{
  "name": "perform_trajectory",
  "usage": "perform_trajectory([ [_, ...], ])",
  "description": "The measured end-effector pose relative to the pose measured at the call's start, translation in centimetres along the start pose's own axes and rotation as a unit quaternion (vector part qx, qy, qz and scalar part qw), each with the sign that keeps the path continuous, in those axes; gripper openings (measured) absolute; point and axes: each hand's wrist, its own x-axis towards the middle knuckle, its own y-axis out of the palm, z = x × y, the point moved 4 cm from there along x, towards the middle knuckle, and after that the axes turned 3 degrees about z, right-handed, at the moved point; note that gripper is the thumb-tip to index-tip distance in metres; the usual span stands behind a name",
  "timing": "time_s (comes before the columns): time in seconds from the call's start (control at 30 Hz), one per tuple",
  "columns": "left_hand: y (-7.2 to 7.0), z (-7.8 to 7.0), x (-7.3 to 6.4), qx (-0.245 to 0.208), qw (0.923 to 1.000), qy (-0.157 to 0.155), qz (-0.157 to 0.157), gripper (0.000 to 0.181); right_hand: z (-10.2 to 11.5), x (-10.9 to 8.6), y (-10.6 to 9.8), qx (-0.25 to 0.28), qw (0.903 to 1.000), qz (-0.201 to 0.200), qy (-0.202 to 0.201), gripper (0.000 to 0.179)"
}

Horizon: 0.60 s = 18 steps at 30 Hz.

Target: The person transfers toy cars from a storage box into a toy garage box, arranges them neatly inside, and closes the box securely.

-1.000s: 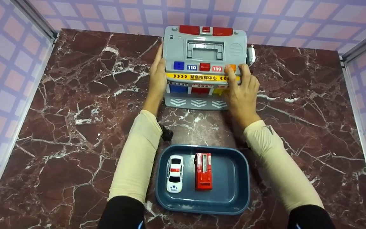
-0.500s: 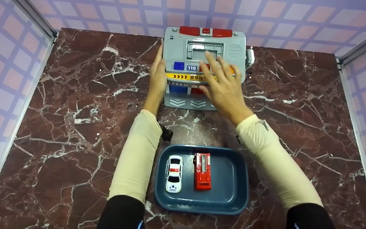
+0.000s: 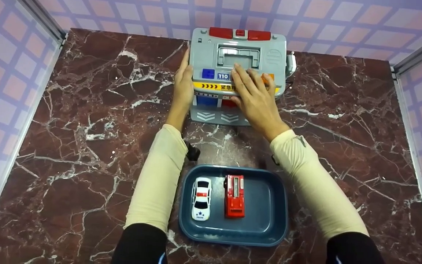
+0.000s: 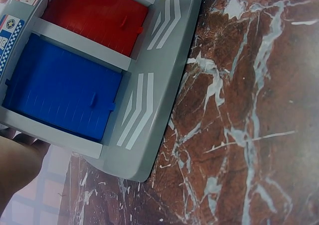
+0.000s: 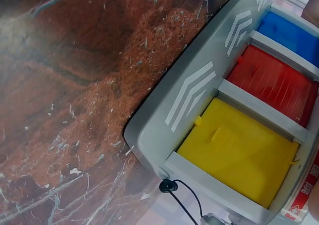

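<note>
A grey toy garage point(image 3: 203, 55) with a handle in its roof stands at the back of the table. My left hand point(image 3: 182, 88) lies along its left side, fingers straight. My right hand point(image 3: 256, 97) rests on the front of the roof; its extended fingers cover the red button area, between the blue button point(image 3: 208, 73) and the orange button point(image 3: 268, 77). In the wrist views the blue door point(image 4: 62, 88), red door point(image 4: 97, 18) and yellow door point(image 5: 237, 153) are all down. The left hand's fingers point(image 4: 20, 160) show by the blue door's side.
A dark blue tray point(image 3: 269, 238) stands in front of the garage, holding a white toy police car point(image 3: 201, 200) and a red toy fire truck point(image 3: 235, 198). A black cord point(image 5: 187, 205) hangs at the garage's right corner. Patterned walls enclose the marbled table point(image 3: 104, 110).
My right hand has moved left across the roof from the orange button to the red button and lowered onto it. The left hand stays at the garage's side.
</note>
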Motion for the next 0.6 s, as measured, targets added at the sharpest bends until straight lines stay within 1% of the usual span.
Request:
perform_trajectory([
  [0.17,0.05,-0.20,0.00,0.002,0.9999,0.008,0.006,0.052,0.01,0.02,0.05,-0.002,1.0000,0.007,0.005,0.061],
  [0.43,0.17,-0.26,0.01,-0.006,0.9996,0.025,0.011,0.052,0.05,0.10,0.04,-0.001,1.0000,-0.007,0.003,0.060],
  [0.6,0.16,-0.12,-0.01,-0.015,0.9998,0.015,0.008,0.051,0.07,0.06,0.02,0.001,1.0000,-0.008,0.004,0.059],
])
